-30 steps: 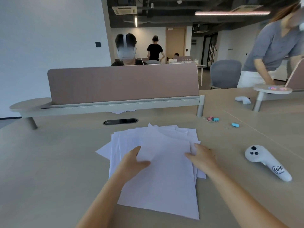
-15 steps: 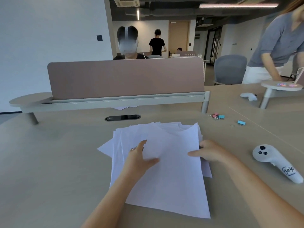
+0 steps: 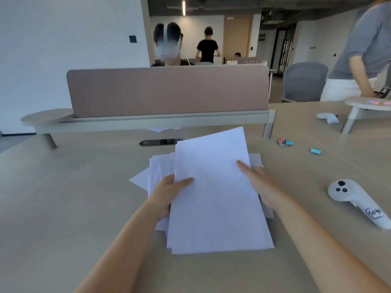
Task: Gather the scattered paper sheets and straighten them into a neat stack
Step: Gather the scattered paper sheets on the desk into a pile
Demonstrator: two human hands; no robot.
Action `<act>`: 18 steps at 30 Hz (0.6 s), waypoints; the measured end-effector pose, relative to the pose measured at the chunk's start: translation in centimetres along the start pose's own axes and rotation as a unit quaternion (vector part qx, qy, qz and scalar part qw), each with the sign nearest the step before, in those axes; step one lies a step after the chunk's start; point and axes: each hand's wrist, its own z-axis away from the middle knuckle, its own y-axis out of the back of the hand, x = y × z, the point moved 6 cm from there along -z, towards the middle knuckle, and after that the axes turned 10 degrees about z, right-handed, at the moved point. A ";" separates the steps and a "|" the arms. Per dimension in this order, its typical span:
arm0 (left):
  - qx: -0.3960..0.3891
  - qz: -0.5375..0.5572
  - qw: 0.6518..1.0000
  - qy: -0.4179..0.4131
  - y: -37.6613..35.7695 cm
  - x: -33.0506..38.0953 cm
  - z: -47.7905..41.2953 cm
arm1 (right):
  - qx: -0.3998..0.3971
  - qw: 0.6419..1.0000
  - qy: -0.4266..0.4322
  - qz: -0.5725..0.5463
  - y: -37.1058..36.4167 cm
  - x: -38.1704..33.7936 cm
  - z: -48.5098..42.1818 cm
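Gripping paper sheets (image 3: 213,199) both hands: left hand (image 3: 169,192), right hand (image 3: 257,182); controller (image 3: 355,203) label illegible.

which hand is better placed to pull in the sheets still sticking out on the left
Left. The left hand grips the lifted sheets at their left edge, right beside the stray sheets. The right hand is across the pile.

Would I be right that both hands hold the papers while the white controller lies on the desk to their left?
Not quite: the controller lies on the desk to the right of the papers, beyond the right hand, as the head view shows. The rest holds: the left hand grips the left edge of the papers and the right hand the right edge.
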 end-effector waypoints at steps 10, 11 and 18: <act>0.064 -0.087 0.991 -0.082 0.6 0.0 -0.6 | 0.028 0.860 -0.061 0.506 1.1 3.3 -1.1; 0.062 -0.080 0.992 -0.077 0.7 0.0 -0.7 | 0.019 0.866 -0.055 0.496 0.7 3.1 -1.0; 0.091 -0.132 0.982 -0.098 2.5 1.3 -0.3 | -0.029 0.969 0.116 0.218 -1.3 -1.0 -0.2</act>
